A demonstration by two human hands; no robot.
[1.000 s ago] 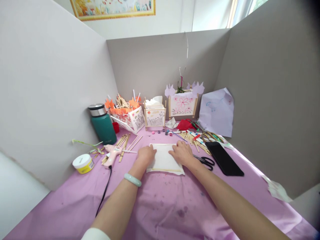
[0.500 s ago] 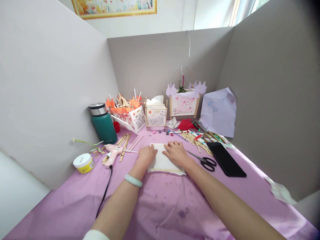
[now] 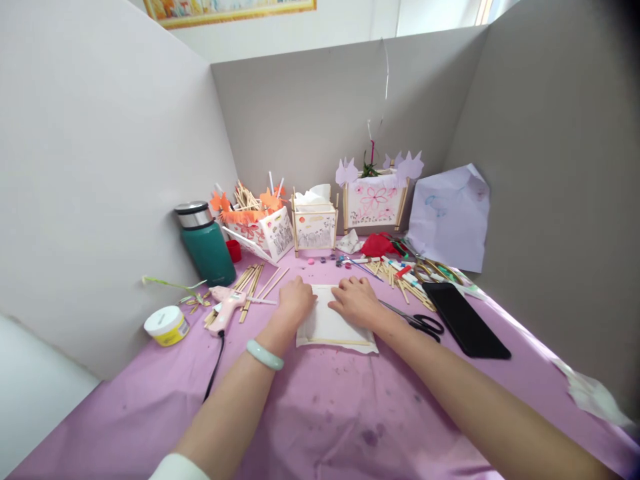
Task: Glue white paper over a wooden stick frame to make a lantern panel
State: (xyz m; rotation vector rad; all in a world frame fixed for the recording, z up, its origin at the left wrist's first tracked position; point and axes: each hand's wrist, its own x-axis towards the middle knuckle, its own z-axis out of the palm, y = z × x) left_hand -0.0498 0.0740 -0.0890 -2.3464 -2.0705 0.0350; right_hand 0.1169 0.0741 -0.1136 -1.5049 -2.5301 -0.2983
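Note:
A flat white paper panel [image 3: 334, 328] lies on the tablecloth in front of me, with a thin bamboo stick along its near edge and slightly ragged paper there. My left hand [image 3: 296, 301] is closed at its left edge, the thumb resting on the paper and the other fingers curled at the side. Across its upper right part bends my right hand [image 3: 356, 303], thumb on the paper and fingers curled down toward the far edge. Those fingertips are partly hidden. Black-handled scissors [image 3: 427, 327] lie beside my right wrist, their blades partly covered by it.
Left are a pink glue gun [image 3: 227, 308], a white-lidded jar [image 3: 167, 327], a green bottle [image 3: 207, 250] and bamboo sticks [image 3: 254, 287]. Decorated boxes [image 3: 316, 230] stand along the back. A black phone [image 3: 465, 320], more sticks [image 3: 395, 275] and red cloth [image 3: 377, 245] lie right.
The view has shifted a little, so items on the right appear farther right. My right fingers look more bent than before. Both hands remain on the panel, which stays flat on the table.

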